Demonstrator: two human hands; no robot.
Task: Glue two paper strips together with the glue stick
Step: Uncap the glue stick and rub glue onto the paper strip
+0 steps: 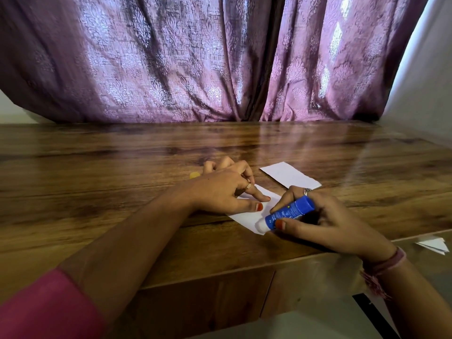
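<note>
A white paper strip lies on the wooden table near its front edge. My left hand presses down on the strip's far end with spread fingers. My right hand grips a blue glue stick, tilted low, with its white tip touching the strip's near end. A second white paper strip lies flat just beyond, partly hidden by my right hand's fingers.
A small yellow object, perhaps the glue cap, peeks out behind my left hand. Folded white paper lies on the floor to the right. A purple curtain hangs behind the table's far edge.
</note>
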